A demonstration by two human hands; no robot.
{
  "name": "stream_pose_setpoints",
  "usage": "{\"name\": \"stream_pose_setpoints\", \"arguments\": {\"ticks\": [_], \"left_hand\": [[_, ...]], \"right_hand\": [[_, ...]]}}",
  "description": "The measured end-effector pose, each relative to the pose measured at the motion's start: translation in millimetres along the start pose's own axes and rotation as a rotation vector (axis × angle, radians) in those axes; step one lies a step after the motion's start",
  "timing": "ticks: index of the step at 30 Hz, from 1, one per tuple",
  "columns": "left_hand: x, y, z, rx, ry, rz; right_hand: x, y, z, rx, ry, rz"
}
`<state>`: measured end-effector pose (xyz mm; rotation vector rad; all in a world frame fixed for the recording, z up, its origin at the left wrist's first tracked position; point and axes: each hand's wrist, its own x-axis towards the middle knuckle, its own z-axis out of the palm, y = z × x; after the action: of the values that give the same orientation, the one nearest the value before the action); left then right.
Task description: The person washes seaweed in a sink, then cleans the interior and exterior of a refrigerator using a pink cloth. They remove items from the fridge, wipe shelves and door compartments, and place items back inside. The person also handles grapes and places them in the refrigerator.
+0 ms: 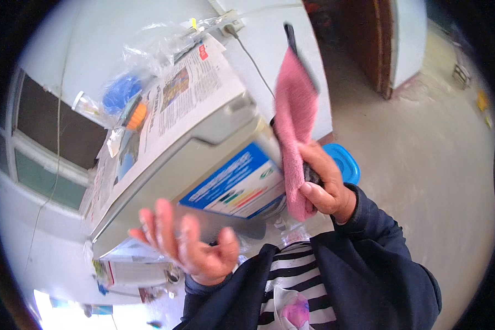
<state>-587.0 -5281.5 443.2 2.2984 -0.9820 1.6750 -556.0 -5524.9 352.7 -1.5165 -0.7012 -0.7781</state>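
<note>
My right hand (327, 181) is closed around a pink cloth (296, 104) with a dark hanging loop at its top end. The cloth hangs folded, and part of its dark underside shows between my fingers. Palm up and slightly blurred, my left hand (190, 242) has its fingers spread and nothing in it. It is in front of a silver-grey appliance (148, 192) like a small refrigerator, which bears a blue and white label (231, 184). The cloth is close to the appliance's right edge; whether they touch I cannot tell.
Newspaper (198, 93) covers the appliance's top, with an orange-bristled brush (137, 116), a blue round thing (121, 93) and clear plastic bags (151, 48) on it. A cord (253, 58) runs from a wall socket. Behind my right hand is a blue basin (344, 163). A doorway opens beyond.
</note>
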Motion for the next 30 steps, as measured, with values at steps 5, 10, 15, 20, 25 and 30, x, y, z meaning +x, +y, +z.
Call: {"name": "stream_pose_setpoints", "arguments": {"ticks": [5, 10, 15, 20, 25, 30], "left_hand": [[63.9, 72.4, 44.2, 0.405, -0.270, -0.103], [65.8, 81.2, 75.8, 0.527, -0.057, -0.143], [69.2, 87.5, 78.2, 0.555, -0.090, -0.138], [70.8, 82.7, 75.7, 0.576, -0.127, -0.076], [76.4, 93.3, 78.5, 0.592, -0.131, -0.064], [78.9, 99.1, 85.8, 0.646, -0.135, -0.261]], "right_hand": [[-12.4, 99.7, 2.2, 0.277, -0.121, 0.459], [10.1, 77.5, -8.5, 0.242, -0.234, 0.145], [86.7, 52.6, -10.5, 0.262, -0.231, -0.295], [48.9, 152.9, 14.8, 0.336, -0.054, 0.387], [-2.1, 199.0, 25.1, 0.372, 0.018, 0.843], [106.6, 84.6, -9.0, 0.291, -0.298, -0.054]]}}
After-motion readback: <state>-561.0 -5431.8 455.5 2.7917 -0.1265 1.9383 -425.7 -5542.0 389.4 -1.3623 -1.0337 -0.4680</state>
